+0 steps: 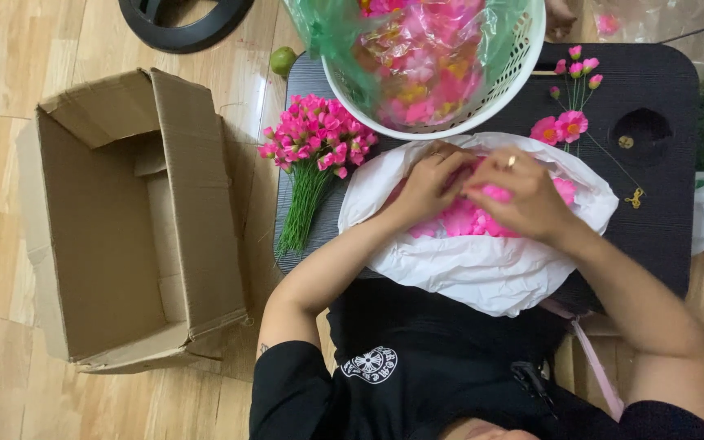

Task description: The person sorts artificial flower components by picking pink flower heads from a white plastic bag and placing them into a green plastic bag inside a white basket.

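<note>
Both hands, left hand (429, 181) and right hand (513, 194), grip pinching pink petals (458, 218) inside white bag (466, 273), basket (523, 61) rim close.

Illumination is soft, even daylight; the wooden floor (10, 49) at upper left is brightest, indicating light arriving from that side. Shadows are faint and diffuse, the deepest lying inside the cardboard box (136, 220). The white plastic bag (482, 273) is close to overexposed, with little surface detail. Mild glare shows on the green and pink film inside the white basket (523, 61). Focus is acceptable across the view. The black shirt (417, 367) at the bottom edge is dark and lacks detail.
</note>
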